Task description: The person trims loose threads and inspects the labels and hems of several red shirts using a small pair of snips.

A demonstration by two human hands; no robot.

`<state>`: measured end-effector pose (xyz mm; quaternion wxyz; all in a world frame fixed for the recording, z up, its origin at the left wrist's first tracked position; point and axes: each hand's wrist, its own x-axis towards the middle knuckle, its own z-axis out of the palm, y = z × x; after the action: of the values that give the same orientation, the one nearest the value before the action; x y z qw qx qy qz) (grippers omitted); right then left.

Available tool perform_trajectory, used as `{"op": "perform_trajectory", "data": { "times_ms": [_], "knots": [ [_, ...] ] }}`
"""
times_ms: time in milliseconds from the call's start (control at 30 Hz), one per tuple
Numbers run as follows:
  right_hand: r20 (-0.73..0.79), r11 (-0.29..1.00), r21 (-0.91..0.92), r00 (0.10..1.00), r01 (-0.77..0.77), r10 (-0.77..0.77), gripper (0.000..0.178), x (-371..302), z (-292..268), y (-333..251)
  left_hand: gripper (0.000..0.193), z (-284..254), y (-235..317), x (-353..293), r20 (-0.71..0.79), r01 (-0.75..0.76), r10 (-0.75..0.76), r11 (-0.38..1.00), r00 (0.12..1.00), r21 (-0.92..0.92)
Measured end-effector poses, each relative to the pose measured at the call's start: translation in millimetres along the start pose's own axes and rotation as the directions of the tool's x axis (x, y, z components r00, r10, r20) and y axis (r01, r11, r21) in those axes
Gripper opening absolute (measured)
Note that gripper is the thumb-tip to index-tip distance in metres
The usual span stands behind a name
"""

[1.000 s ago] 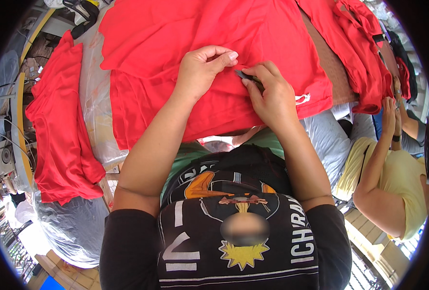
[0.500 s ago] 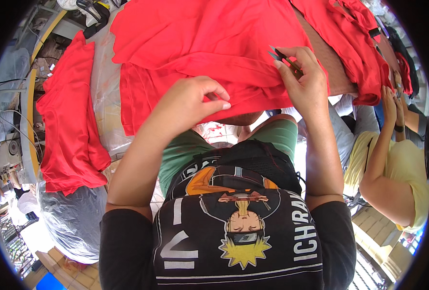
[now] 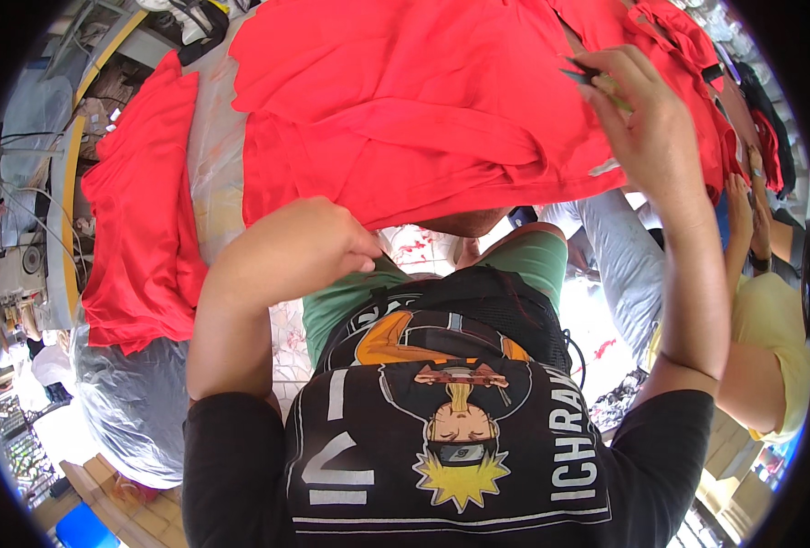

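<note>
A large red garment lies spread over the table in front of me, with a fold running across its near part. My left hand is at the garment's near left edge, its fingers curled in and closed toward the thumb. What they pinch, if anything, is hidden. Raised over the garment's right side, my right hand holds a small pair of thread snips. Their dark blades point left, clear of the near edge.
Another red garment drapes over the table's left side, beside plastic sheeting. More red cloth is heaped at the far right. A person in a yellow top works close on my right. A grey plastic-covered bundle stands at lower left.
My right hand has moved right and away from me with the snips. The left hand has come down and left, toward the garment's near edge. The cloth's right side now spreads farther right.
</note>
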<state>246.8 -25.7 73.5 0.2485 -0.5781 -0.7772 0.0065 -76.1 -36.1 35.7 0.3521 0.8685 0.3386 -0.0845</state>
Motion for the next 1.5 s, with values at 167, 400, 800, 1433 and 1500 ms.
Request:
{"op": "perform_trajectory", "data": {
  "times_ms": [167, 400, 800, 1433, 1500],
  "knots": [
    [-0.091, 0.885, -0.466, 0.996, -0.022, -0.023, 0.029, 32, -72, 93, 0.024, -1, -3, 17, -0.215, -0.071, 0.070, 0.997, 0.974, 0.001],
    [0.145, 0.886, 0.302, 0.935, -0.352, 0.322, 0.030, -10, -39, 116, 0.020, 67, -13, 50, -0.492, 0.190, -0.134, 0.980, 0.860, 0.065],
    [0.281, 0.816, 0.485, 0.940, -0.315, 0.196, 0.024, -6, 12, 52, 0.041, 63, 20, 51, -0.536, -0.073, 0.195, 0.968, 0.821, 0.241],
    [0.180, 0.946, 0.254, 0.971, -0.203, 0.160, 0.036, 16, 84, -14, 0.039, -26, -25, -22, -0.701, 0.092, -0.246, 0.964, 0.669, -0.251],
    [0.052, 0.972, 0.234, 0.999, -0.016, 0.004, 0.036, 13, 127, -8, 0.046, -10, -48, 3, -0.784, 0.194, -0.144, 0.981, 0.604, -0.031]
  ]
}}
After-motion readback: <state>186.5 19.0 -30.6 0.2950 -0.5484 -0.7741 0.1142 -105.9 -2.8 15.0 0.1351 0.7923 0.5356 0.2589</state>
